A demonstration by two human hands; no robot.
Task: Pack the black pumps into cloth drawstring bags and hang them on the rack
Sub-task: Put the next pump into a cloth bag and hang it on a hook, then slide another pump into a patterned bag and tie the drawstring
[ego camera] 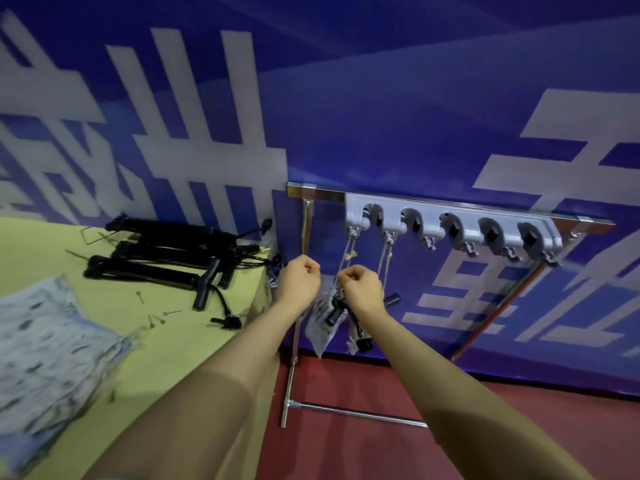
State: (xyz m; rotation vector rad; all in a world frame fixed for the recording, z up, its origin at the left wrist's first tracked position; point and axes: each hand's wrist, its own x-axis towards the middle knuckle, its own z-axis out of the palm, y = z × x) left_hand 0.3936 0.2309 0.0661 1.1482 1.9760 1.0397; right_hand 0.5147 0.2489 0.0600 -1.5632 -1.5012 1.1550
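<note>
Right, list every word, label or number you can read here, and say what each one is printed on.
Blue banner behind the rack: large white characters, cropped and blurred, none readable.
Black pumps on the table: no legible label.
Stack of cloth bags: dark pattern only, no readable text.

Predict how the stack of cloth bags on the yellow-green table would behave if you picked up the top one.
The stack of cloth bags lies flat with rumpled edges, so the top one would probably flop and drape. It looks thin, so likely light. On the table it would more likely slide or bunch than roll.
</note>
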